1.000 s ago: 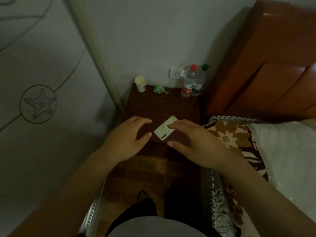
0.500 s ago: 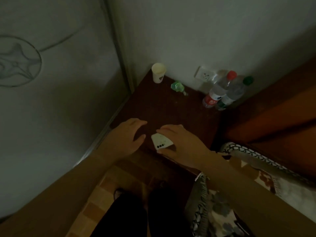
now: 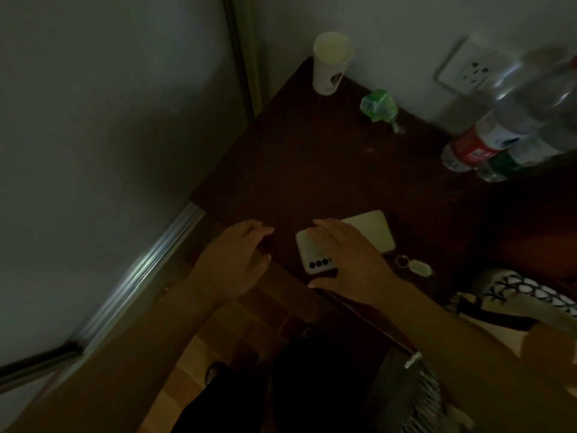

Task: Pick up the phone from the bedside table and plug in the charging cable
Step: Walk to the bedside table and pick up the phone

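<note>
A white phone (image 3: pixel 315 260) lies face down near the front edge of the dark bedside table (image 3: pixel 312 170), its camera end towards me. My right hand (image 3: pixel 349 260) lies across its middle. The fingers reach over the far long edge and the thumb sits at the near edge, gripping it while it rests on the table. My left hand (image 3: pixel 237 257) hovers just left of the phone at the table's front corner, fingers apart and holding nothing. No charging cable shows in this dim view.
A paper cup (image 3: pixel 331 64) stands at the back left, with a green wrapper (image 3: pixel 377 104) beside it. Two water bottles (image 3: pixel 487 148) stand under a wall socket (image 3: pixel 468 70). A key fob (image 3: pixel 418 267) lies right of the phone. The bed blanket (image 3: pixel 515 295) is at right, a wardrobe door (image 3: pixel 93 151) at left.
My head has come closer and lower over the table. My right hand has moved from hovering onto the phone. The left hand stays beside it, and the key fob is now in view.
</note>
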### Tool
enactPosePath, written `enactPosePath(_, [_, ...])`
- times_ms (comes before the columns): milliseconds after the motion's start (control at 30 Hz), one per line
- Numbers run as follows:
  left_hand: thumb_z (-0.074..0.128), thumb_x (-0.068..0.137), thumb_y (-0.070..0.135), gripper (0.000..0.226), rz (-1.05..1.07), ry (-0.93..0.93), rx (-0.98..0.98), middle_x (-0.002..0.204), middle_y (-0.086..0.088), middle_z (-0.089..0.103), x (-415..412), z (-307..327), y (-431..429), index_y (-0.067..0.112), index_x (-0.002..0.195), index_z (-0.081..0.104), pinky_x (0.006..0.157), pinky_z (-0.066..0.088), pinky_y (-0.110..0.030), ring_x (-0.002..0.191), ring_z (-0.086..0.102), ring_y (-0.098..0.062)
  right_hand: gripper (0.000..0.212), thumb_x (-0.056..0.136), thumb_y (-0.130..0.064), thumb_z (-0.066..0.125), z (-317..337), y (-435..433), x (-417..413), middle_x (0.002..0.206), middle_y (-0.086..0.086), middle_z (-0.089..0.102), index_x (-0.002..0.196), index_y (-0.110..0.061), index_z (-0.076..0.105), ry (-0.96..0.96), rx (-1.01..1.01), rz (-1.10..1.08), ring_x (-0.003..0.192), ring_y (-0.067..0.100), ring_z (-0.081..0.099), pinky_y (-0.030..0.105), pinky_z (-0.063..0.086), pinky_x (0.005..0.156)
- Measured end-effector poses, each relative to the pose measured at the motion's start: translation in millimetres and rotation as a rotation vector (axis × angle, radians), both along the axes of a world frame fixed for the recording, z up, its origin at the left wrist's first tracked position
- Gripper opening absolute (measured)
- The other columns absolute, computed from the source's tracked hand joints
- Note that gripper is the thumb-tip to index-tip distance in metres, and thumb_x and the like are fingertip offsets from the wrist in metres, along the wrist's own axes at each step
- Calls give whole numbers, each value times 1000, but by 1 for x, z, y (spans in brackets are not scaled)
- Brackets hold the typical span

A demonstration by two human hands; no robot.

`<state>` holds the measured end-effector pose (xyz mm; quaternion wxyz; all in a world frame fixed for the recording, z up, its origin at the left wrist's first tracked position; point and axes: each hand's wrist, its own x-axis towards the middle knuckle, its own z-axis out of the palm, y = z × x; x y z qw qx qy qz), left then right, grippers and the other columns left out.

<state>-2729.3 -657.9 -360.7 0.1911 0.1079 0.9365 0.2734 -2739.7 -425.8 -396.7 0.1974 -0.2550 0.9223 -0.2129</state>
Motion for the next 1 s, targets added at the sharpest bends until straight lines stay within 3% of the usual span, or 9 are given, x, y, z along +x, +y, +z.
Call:
enactPosePath(133, [52,89,23,50,32,-27,12,145,-10,35,7,-8,-5,16,136,38,99,25,-26,130,33,-23,94,68,-53,73,-15,0,-4,148,11,34,140,-10,32,73,14,2,136,29,27,48,15,114])
enactPosePath(300, [54,89,23,50,54,-37,-2,145,-10,35,10,-12,-8,16,136,38,100,28,-28,129,35,-23,94,66,-58,71,-21,0,-14,144,6,38,141,-15,31,111,30,70,133,25,30,46,5,111])
enactPosePath(500, [55,88,21,49,81,-12,20,142,-12,38,12,-13,-7,16,134,41,99,32,-32,127,39,-25,87,67,-52,73,-19,0,-21,135,11,46,137,-15,39,116,-43,123,125,29,38,49,15,110])
enactPosePath(633, [56,87,21,49,94,-4,35,141,-12,39,9,-4,-8,16,134,41,98,35,-33,124,42,-25,90,66,-56,72,-6,0,-24,130,13,48,137,-13,38,156,-155,41,118,27,40,44,40,96])
enactPosePath(833, [55,87,21,48,151,54,90,140,-10,39,8,32,-7,19,133,41,98,35,-33,124,41,-23,92,64,-68,62,21,-2,-20,131,6,43,135,-13,42,54,-264,-201,118,16,38,33,37,97])
enactPosePath(1000, [53,88,28,48,201,47,95,143,-4,36,12,54,-9,25,135,39,99,40,-39,126,39,-19,92,61,-58,74,27,-7,-9,133,0,44,135,-15,43,-14,-248,-297,119,8,34,30,36,99])
